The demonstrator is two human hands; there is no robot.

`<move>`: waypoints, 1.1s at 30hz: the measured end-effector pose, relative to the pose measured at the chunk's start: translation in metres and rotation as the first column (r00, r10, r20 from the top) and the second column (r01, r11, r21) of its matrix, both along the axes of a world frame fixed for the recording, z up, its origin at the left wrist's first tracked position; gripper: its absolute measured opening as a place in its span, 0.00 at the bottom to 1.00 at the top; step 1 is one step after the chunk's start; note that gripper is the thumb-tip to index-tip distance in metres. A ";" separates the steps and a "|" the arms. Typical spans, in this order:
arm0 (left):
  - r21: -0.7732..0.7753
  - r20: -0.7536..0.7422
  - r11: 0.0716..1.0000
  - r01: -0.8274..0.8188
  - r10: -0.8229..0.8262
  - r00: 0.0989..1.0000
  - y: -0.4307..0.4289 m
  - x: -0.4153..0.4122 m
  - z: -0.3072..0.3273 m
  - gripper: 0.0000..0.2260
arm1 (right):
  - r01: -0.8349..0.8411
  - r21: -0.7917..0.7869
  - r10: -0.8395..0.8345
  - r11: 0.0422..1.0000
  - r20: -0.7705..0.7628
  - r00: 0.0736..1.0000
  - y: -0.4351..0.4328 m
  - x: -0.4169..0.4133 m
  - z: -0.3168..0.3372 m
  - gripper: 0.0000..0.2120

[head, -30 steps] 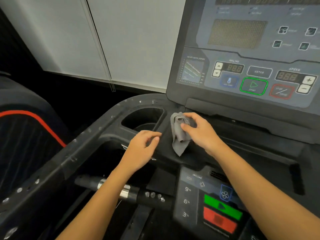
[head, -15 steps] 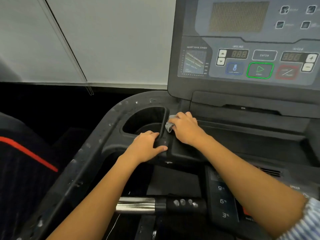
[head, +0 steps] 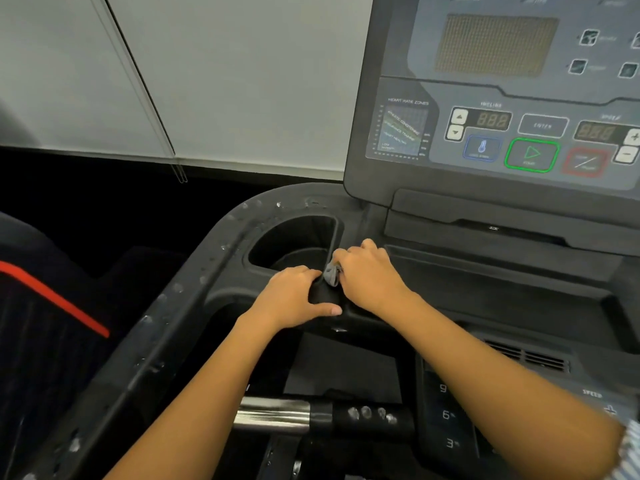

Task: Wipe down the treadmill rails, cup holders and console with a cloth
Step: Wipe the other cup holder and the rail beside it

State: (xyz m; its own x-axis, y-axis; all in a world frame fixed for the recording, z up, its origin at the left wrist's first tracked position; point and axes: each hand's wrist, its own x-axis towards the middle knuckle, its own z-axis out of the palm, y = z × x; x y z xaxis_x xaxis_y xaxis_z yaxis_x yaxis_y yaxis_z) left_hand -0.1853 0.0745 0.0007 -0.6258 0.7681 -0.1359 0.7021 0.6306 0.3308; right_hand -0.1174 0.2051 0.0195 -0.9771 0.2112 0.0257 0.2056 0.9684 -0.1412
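Note:
My right hand [head: 369, 273] grips a bunched grey cloth [head: 331, 272] and presses it against the near right edge of the black cup holder [head: 294, 242]. Only a small fold of the cloth shows by the fingers. My left hand [head: 294, 299] rests on the dark ledge just in front of the cup holder, fingers at the rim and thumb stretched along the front edge, holding nothing. The treadmill console [head: 502, 98] with its display and green start button rises at the upper right. The curved left rail [head: 166, 306] is dotted with pale spots.
A chrome and black handlebar [head: 311, 415] crosses below my arms. A lower control panel [head: 450, 414] with numbers sits at the lower right. A black machine with a red stripe [head: 52, 299] stands to the left. White wall panels [head: 207, 81] are behind.
A second ago the cloth hung loose from my right hand over the ledge. It is now balled up and pressed at the cup holder's edge, and my left hand has slid forward to the rim.

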 end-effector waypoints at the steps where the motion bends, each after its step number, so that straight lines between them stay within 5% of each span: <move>1: 0.010 -0.003 1.000 -0.001 0.001 1.000 0.000 0.000 0.000 0.34 | -0.027 0.014 0.027 1.000 -0.011 1.000 -0.004 0.004 0.000 0.12; 5: 0.049 0.015 0.999 0.000 0.000 1.000 0.002 -0.001 0.001 0.27 | -0.159 0.070 0.159 0.985 0.006 0.987 -0.016 0.020 -0.003 0.17; 16: -0.028 0.068 0.999 -0.019 0.021 0.997 0.001 -0.001 0.000 0.40 | 0.144 -0.093 -0.155 0.985 -0.128 0.980 0.028 -0.034 -0.022 0.12; 26: -0.026 0.118 0.999 -0.021 0.024 0.993 -0.001 -0.003 0.000 0.40 | -0.020 -0.205 0.015 0.979 -0.026 1.000 0.013 -0.001 -0.032 0.15; 33: -0.014 0.141 0.999 -0.042 0.044 0.989 -0.001 -0.001 0.002 0.41 | 0.111 -0.159 -0.125 0.981 -0.081 0.989 0.042 -0.048 -0.020 0.14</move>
State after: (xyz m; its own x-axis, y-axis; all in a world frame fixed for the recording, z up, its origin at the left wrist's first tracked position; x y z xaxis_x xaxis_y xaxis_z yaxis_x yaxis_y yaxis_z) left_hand -0.1858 0.0737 0.0027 -0.6322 0.7388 -0.2336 0.6211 0.6634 0.4173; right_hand -0.1651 0.2467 -0.0006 -0.9402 0.3333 0.0708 0.2970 0.9034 -0.3093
